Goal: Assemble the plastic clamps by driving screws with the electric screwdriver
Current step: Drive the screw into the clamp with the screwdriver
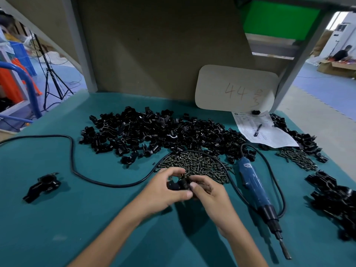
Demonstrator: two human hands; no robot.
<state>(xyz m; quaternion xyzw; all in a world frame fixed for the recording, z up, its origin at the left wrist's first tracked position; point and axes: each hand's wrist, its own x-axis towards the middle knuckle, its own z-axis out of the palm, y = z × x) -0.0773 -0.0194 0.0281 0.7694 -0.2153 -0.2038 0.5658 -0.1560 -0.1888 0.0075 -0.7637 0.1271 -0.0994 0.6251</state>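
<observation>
At the centre of the frame, the left hand [163,189] and right hand [209,191] are meeting over the matte teal tabletop [96,218], holding one black plastic clamp [176,185] between them. The left grip is curling around its left side, and the right grip is pinching its right end with thumb and fingers; motion blur is hiding finer detail. The clamp is showing a glossy, moulded, rounded body. Just beyond the hands, a heap of small dark metal screws [196,166] is lying, ringed by a smooth black cable [73,157]. The electric screwdriver [254,187], a blue cylindrical body with a black collar and a slim metal bit, is lying unheld to the right of the hands. A broad pile of loose clamp parts [154,130] is spreading across the upper centre, and one assembled clamp [43,185] is resting at left.
</observation>
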